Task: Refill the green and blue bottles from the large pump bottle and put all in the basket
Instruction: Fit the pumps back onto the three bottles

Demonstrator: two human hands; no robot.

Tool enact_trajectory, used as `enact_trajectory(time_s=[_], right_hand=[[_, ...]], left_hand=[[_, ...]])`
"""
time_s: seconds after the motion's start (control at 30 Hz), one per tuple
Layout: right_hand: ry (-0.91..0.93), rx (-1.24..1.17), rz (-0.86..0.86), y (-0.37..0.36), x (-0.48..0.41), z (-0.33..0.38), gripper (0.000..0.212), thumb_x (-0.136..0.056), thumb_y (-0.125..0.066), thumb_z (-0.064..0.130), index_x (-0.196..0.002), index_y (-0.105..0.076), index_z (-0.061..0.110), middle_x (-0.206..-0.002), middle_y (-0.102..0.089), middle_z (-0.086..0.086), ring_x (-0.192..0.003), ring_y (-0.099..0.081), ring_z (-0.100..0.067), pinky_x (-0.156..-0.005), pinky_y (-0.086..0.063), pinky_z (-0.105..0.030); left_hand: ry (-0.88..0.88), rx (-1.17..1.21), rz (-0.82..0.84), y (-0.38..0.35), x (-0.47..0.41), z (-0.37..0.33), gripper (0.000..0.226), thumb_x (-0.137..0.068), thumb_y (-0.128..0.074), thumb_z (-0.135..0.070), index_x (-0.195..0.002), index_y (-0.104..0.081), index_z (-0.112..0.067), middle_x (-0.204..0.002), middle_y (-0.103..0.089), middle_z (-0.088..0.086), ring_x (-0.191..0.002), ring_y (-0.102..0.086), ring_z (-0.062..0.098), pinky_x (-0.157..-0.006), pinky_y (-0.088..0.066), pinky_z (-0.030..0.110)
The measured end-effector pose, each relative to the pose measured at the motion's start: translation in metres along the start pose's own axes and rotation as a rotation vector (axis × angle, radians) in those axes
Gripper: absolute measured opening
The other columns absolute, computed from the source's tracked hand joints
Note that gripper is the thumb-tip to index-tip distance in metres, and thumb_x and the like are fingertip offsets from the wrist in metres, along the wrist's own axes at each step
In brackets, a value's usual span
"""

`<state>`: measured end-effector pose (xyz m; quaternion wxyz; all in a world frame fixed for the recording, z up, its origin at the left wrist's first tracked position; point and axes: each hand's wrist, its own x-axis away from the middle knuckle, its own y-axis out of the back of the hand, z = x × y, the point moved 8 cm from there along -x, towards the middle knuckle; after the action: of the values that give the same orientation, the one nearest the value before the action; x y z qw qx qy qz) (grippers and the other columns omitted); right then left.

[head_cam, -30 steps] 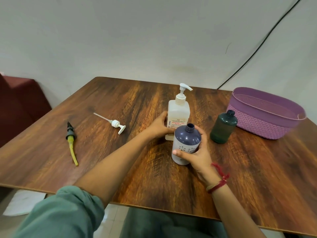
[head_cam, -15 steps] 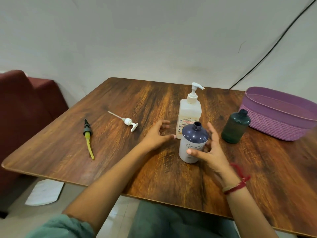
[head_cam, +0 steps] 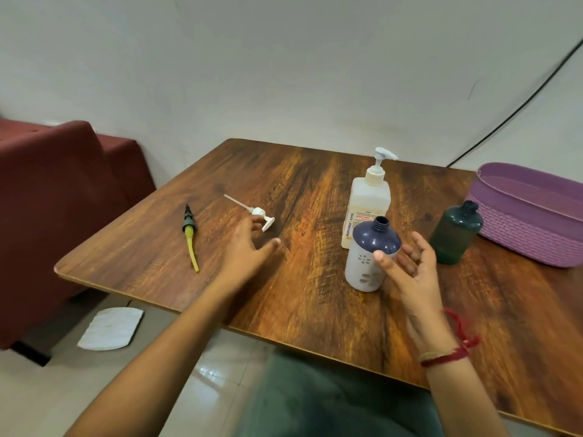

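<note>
Counted three bottles, all upright on the brown wood-grain table [head_cam: 315,304], necks up. Found the large translucent white pump bottle [head_cam: 367,200] farthest back at mid-table, pump fitted, spout turned right; could not read its fill level. Found the round dark blue bottle [head_cam: 370,244], pale and patterned at its base, just in front of it, neck open; opaque, so could not tell its contents. Found the dark green plastic bottle [head_cam: 452,234] to the right, apart from the blue one and just beside the near-left wall of the one oval purple woven-look basket [head_cam: 530,234]; made out only the basket's bare inner wall.

Counted two loose pump parts lying flat at left: a white pump head [head_cam: 259,212], long axis far-left to near-right, dip tube pointing far-left; and a black nozzle with a yellow tube [head_cam: 190,234], long axis near to far, black end far.

Saw the left hand [head_cam: 244,250] with fingers spread and relaxed, gripping nothing, just on the near side of the white pump head; could not tell whether a fingertip touched it. Saw the right hand [head_cam: 413,269] likewise spread, palm toward the blue bottle, just right of it, thumb across its front; could not tell whether it touched.
</note>
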<state>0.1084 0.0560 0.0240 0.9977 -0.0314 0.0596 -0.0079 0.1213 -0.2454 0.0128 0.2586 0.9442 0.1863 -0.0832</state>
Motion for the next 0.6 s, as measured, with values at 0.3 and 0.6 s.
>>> enact_trajectory(time_s=[0.3, 0.6], right_hand=[[-0.049, 0.056, 0.101, -0.019, -0.009, -0.009, 0.092, -0.061, -0.080, 0.016, -0.140, -0.035, 0.021, -0.135, -0.048, 0.003, -0.121, -0.049, -0.016, -0.098, -0.044, -0.034], [-0.017, 0.153, 0.066, -0.024, -0.015, -0.014, 0.083, -0.062, -0.083, 0.004, -0.133, -0.043, 0.019, -0.122, -0.054, 0.005, -0.112, -0.053, -0.013, -0.089, -0.045, -0.030]], left_hand=[[0.092, -0.225, -0.224, 0.066, -0.021, 0.033, 0.033, -0.083, -0.068, -0.034, -0.113, -0.059, -0.021, -0.124, -0.055, 0.005, -0.119, -0.048, 0.021, -0.100, -0.039, 0.038], [0.076, -0.215, -0.169, 0.059, -0.027, 0.038, 0.025, -0.084, -0.065, -0.037, -0.106, -0.060, -0.026, -0.119, -0.058, 0.002, -0.116, -0.050, 0.018, -0.097, -0.041, 0.036]])
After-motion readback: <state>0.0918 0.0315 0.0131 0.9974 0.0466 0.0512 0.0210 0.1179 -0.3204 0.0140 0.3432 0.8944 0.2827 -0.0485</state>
